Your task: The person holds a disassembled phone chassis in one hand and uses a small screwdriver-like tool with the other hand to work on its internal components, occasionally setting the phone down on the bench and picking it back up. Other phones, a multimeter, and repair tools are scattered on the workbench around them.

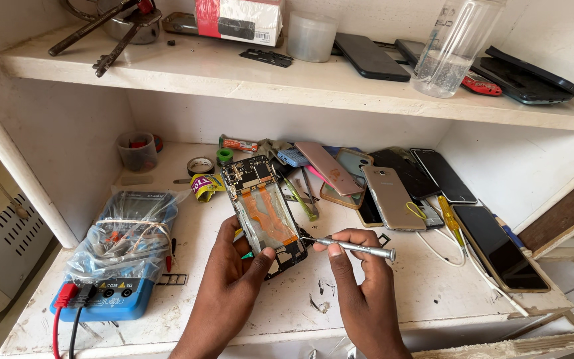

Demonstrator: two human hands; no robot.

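Head view: two hands work on an opened phone above a white worktop.

Left hand [234, 266] grips the opened phone [265, 214] by its lower edge, tilted up; right hand [360, 279] pinches a silver screwdriver [353, 247], tip touching the phone's lower right corner. Just left lies a blue multimeter [117, 266] in plastic; to the right, a pile of phones [393, 193].
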